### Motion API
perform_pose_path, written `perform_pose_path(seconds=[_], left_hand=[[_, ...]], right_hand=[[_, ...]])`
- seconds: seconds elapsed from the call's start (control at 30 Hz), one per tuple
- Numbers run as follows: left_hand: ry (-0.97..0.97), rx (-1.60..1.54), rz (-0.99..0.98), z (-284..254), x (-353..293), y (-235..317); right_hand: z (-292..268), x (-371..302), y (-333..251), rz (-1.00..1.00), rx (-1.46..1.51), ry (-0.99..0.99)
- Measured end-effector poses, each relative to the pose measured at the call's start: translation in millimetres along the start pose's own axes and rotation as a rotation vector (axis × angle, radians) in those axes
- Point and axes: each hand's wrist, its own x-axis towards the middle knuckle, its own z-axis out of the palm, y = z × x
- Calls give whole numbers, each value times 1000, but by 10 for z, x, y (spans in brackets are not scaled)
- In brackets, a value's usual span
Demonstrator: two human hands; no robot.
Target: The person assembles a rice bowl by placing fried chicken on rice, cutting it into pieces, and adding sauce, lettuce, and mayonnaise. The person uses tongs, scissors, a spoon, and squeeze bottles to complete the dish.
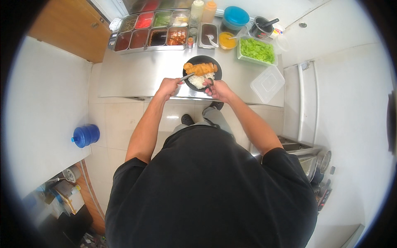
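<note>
A black bowl [185, 79] stands near the front edge of the steel counter. White rice [197, 82] fills its near part, and a golden fried breaded cutlet [201, 68] lies across its far side. My left hand [168, 88], at the bowl's left, is closed on a slim grey metal utensil [187, 77], whose tip points at the cutlet; I cannot make out its exact kind. Over the bowl's right rim, my right hand [219, 90] is closed on the dark looped handle of what look like scissors [210, 82]. Their blades hardly show.
Several topping pans [158, 36] stand at the back left, with squeeze bottles [209, 11] beside them. A sauce pan with spoon [208, 35], yellow sauce [227, 40], a lettuce box [257, 50] and a clear lid [268, 84] lie rightward. A blue water jug [86, 136] rests on the floor.
</note>
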Motion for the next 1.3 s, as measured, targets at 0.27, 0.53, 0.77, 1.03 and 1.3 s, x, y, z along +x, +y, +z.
perform_pose_path(seconds=[0.27,0.53,0.77,1.03,1.3], left_hand=[[19,-67,-12,-9,60,-20],[-9,-92,-1,-36,48,-30],[65,-113,-16,15,45,29],[141,18,60,68,87,44],[162,60,92,29,138,46]], right_hand=[[-79,43,31,-74,-174,4],[-51,63,-159,56,-34,-25],[-88,-20,-294,131,-105,-84],[56,18,-337,42,-104,-21],[163,395,-381,16,-100,46]])
